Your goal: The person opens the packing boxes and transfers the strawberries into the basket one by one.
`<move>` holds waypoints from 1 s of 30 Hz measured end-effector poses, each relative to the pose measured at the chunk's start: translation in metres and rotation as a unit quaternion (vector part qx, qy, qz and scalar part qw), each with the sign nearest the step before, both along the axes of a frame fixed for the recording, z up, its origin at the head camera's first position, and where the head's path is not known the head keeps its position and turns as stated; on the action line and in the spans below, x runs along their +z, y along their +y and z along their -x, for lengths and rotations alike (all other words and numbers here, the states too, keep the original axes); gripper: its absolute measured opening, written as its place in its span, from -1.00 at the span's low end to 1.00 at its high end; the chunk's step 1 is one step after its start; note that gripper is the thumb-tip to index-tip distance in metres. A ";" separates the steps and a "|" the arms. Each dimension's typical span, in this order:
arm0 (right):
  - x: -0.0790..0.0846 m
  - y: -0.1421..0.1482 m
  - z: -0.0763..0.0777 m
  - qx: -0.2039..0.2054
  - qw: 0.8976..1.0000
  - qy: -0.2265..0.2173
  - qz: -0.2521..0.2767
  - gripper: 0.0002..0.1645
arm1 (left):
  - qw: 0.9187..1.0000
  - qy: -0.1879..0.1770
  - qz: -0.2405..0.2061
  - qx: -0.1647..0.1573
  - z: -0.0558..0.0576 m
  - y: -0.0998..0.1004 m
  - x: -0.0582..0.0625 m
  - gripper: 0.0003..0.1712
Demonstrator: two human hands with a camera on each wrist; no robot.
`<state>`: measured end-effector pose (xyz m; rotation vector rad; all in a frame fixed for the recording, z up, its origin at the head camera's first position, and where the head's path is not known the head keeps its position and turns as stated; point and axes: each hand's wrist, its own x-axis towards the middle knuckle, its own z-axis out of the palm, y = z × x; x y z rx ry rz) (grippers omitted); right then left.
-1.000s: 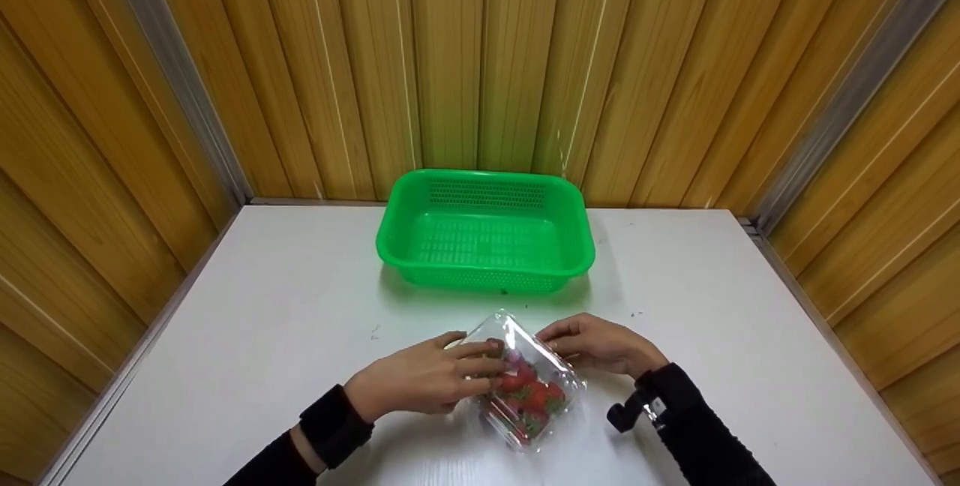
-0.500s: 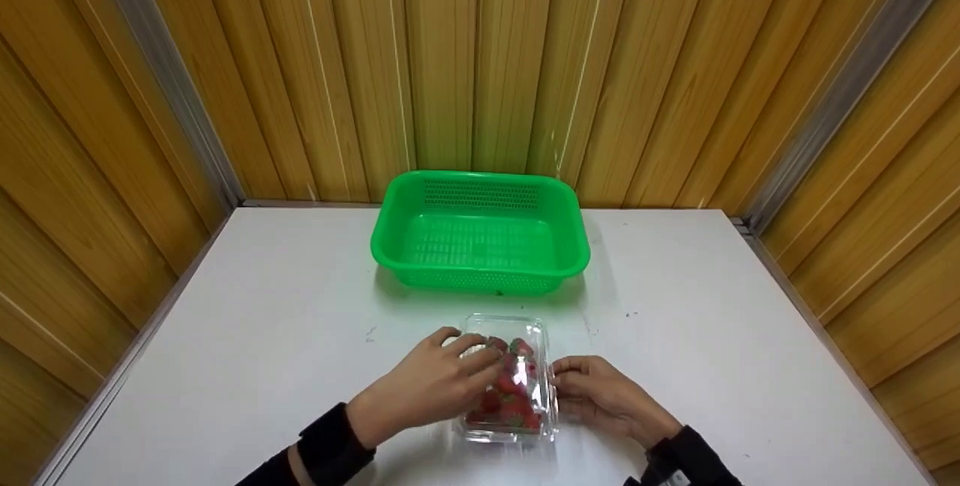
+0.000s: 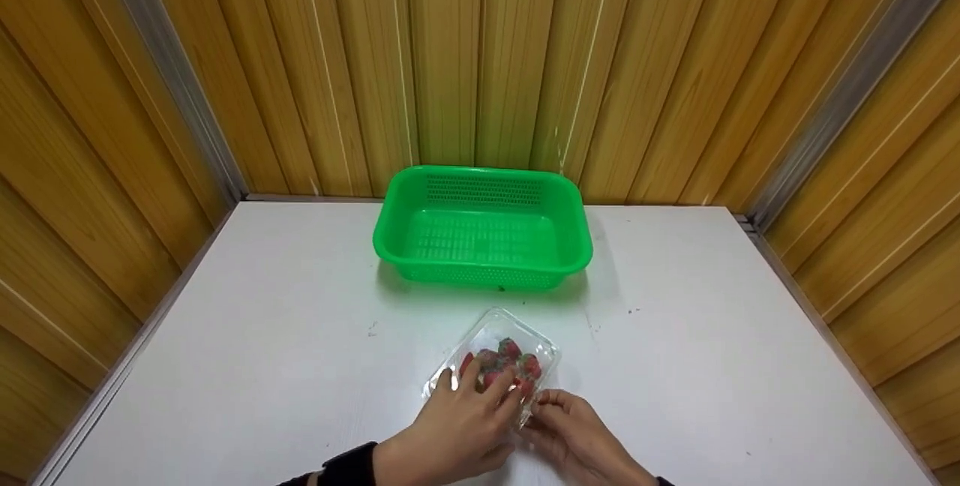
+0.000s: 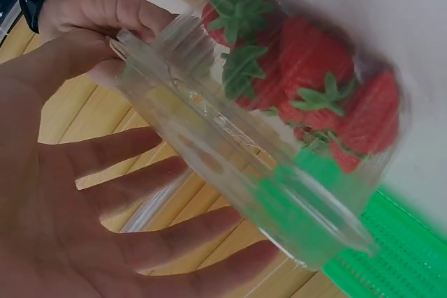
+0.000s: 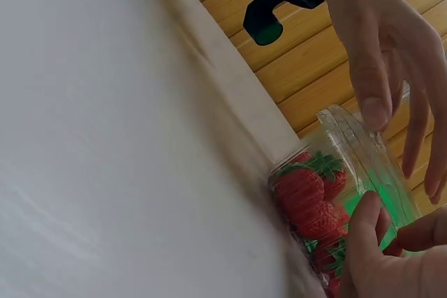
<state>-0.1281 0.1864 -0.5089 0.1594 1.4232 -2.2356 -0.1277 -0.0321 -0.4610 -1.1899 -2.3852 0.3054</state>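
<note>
A clear plastic clamshell box (image 3: 525, 332) of red strawberries (image 3: 510, 349) sits turned at an angle on the white table, its lid down. My left hand (image 3: 465, 426) spreads over the lid from the near side. In the left wrist view its fingers are fairly straight and apart, and its thumb lies by the box's rim. At the near right corner, my right hand (image 3: 574, 437) pinches the rim between thumb and fingers. The right wrist view has the thumb (image 5: 364, 225) of that hand against the clear edge. Part of the box is hidden beneath the left hand.
Behind the box stands a green plastic basket (image 3: 484, 270) with slotted walls and nothing inside. The white table (image 3: 262, 336) has small dark specks on it. Wood-patterned panels (image 3: 480, 58) enclose the back and both sides.
The box has been turned on the table, first square to the basket, then angled the other way. Both hands moved round toward its near side, the right one to the near corner.
</note>
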 end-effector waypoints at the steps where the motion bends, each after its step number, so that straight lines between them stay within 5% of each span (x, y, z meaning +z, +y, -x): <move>1: -0.001 0.000 0.000 0.000 1.000 -0.001 0.000 -0.79 | 1.000 -0.003 0.005 0.005 -0.001 -0.001 0.000 -0.21; 12: -0.002 0.035 0.038 -0.047 0.996 0.053 -0.055 -0.27 | 0.999 -0.024 0.020 -0.008 -0.002 -0.005 0.001 -0.25; 20: -0.006 0.043 0.057 -0.004 0.997 0.070 -0.015 -0.43 | 0.996 -0.081 0.042 -0.008 0.013 -0.011 0.000 -0.24; 30: -0.010 0.026 0.060 -0.096 0.991 0.077 -0.057 -0.48 | 0.987 -0.145 0.074 0.011 0.014 -0.011 0.002 -0.05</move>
